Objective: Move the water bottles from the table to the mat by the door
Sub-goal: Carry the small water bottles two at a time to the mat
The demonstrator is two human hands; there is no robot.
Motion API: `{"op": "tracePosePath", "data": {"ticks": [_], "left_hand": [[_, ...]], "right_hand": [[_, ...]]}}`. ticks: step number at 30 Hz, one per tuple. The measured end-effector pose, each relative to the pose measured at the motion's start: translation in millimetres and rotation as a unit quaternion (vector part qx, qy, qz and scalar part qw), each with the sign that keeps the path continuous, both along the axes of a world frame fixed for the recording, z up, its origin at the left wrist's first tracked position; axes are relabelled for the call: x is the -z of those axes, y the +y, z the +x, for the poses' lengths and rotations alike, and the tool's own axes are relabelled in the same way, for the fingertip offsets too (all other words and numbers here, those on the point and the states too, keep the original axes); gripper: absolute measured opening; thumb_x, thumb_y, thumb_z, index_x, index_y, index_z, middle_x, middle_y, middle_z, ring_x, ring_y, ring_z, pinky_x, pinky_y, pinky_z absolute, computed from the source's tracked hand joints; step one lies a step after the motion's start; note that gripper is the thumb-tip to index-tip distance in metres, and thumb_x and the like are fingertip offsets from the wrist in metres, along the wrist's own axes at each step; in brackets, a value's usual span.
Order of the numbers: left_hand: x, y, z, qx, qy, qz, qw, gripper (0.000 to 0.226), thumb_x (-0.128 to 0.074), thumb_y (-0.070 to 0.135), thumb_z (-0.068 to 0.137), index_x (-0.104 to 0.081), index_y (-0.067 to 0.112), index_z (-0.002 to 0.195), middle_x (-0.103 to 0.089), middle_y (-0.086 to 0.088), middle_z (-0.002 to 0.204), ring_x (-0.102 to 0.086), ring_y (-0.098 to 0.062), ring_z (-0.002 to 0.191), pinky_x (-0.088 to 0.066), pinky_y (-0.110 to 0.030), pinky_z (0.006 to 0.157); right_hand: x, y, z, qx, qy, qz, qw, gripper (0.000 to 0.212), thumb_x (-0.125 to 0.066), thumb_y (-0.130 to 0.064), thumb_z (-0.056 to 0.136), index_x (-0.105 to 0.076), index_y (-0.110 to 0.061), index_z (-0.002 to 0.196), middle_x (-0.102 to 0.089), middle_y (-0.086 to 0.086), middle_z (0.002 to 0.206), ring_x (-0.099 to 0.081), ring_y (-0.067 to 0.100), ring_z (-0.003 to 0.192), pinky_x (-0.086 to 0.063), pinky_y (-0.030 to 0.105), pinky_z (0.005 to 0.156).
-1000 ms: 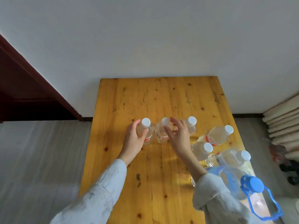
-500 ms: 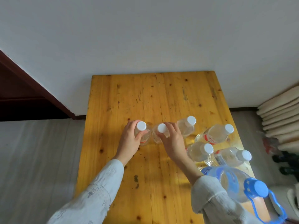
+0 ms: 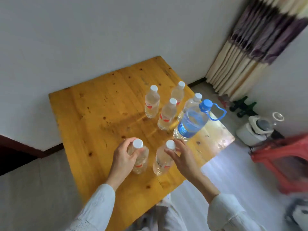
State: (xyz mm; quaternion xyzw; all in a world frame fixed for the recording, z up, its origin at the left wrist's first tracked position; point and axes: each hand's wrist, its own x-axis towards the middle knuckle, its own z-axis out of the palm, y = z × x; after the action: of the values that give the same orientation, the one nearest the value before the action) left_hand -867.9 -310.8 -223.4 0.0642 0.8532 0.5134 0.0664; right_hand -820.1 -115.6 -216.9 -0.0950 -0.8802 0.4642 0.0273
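Observation:
Two small clear bottles with white caps are in my hands above the near part of the yellow wooden table (image 3: pixel 93 114). My left hand (image 3: pixel 124 157) is shut on the left bottle (image 3: pixel 140 157) near its neck. My right hand (image 3: pixel 181 155) grips the right bottle (image 3: pixel 160 162) just under its cap. Several more small bottles (image 3: pixel 166 115) stand on the table's far right part. Beside them stands a large bottle with a blue cap and handle (image 3: pixel 191 124). No mat is in view.
A white wall runs behind the table. A dark door frame (image 3: pixel 20 147) is at the left. A curtain (image 3: pixel 246 52) hangs at the right, with a red plastic stool (image 3: pixel 283 162), a white appliance (image 3: pixel 255 130) and dark green bottles (image 3: pixel 241 107) on the floor below it.
Both hands have pulled their bottles back toward me, away from the group. The view has swung and tilted, so the right side of the room shows now.

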Motion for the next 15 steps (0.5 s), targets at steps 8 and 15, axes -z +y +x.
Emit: {"op": "tracePosePath", "data": {"ticks": [8,15], "left_hand": [[-30,79,88,0.203,-0.008,0.012,0.979,0.027,-0.071,0.01,0.075,-0.061,0.012,0.099,-0.061,-0.001,0.097,-0.056,-0.019,0.095,-0.049,-0.042,0.085],[-46,179,198,0.358,-0.033,0.035,0.932,0.027,-0.07,0.007,0.075,-0.06,0.017,0.098,-0.062,-0.005,0.101,-0.057,-0.024,0.1,-0.049,-0.047,0.09]], "right_hand": [[-13,45,160,0.204,0.036,-0.039,0.978,0.028,-0.066,-0.018,0.08,-0.06,-0.001,0.102,-0.055,0.004,0.099,-0.058,0.027,0.091,-0.049,0.051,0.085],[-28,99,315,0.382,0.077,-0.046,0.92,0.022,-0.066,-0.016,0.08,-0.061,-0.007,0.1,-0.056,0.0,0.098,-0.056,0.018,0.092,-0.048,0.045,0.088]]}}
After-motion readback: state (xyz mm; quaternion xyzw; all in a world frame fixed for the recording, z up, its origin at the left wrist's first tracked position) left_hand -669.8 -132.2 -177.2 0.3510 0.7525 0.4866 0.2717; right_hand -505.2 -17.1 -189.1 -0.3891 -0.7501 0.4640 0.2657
